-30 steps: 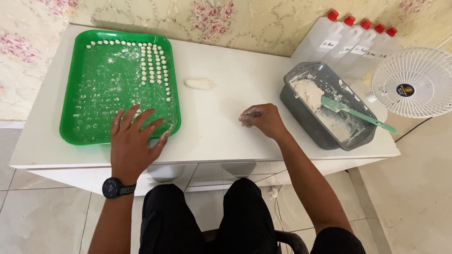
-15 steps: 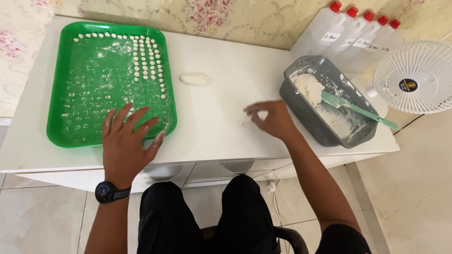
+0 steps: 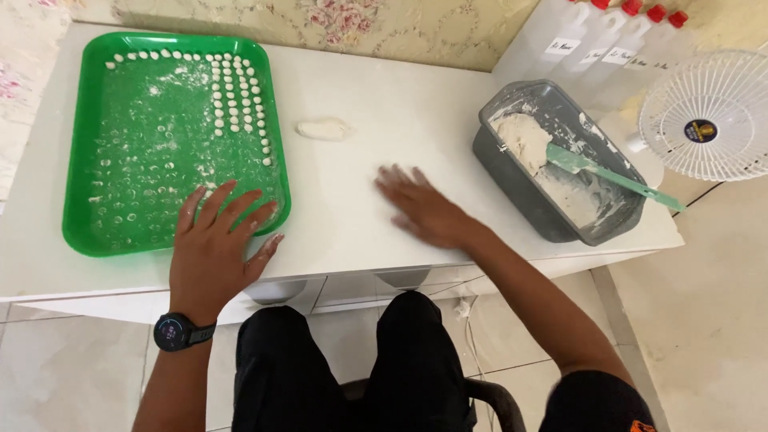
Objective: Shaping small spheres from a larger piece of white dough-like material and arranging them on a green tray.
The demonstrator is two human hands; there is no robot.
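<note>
Head view, looking down. My left hand (image 3: 212,252) lies flat, fingers spread, on the near right corner of the green tray (image 3: 76,192); it holds nothing. My right hand (image 3: 424,210) is motion-blurred, palm down on the white table (image 3: 384,120), fingers loosely apart, and whether anything sits beneath it I cannot tell.

Progress, as I judge it: small dough balls (image 3: 236,104) fill one row along the tray's 12 o'clock edge and a few columns at about 1 o'clock; the rest holds only flour marks, so most is left. A dough lump (image 3: 322,129) lies at 11 o'clock from the right hand, well apart. More dough and a teal spatula (image 3: 608,172) remain in the grey tub (image 3: 512,180) at 3 o'clock.

Versus 0.5 s ago: right hand then pinched together, now flattened; left hand unchanged.
</note>
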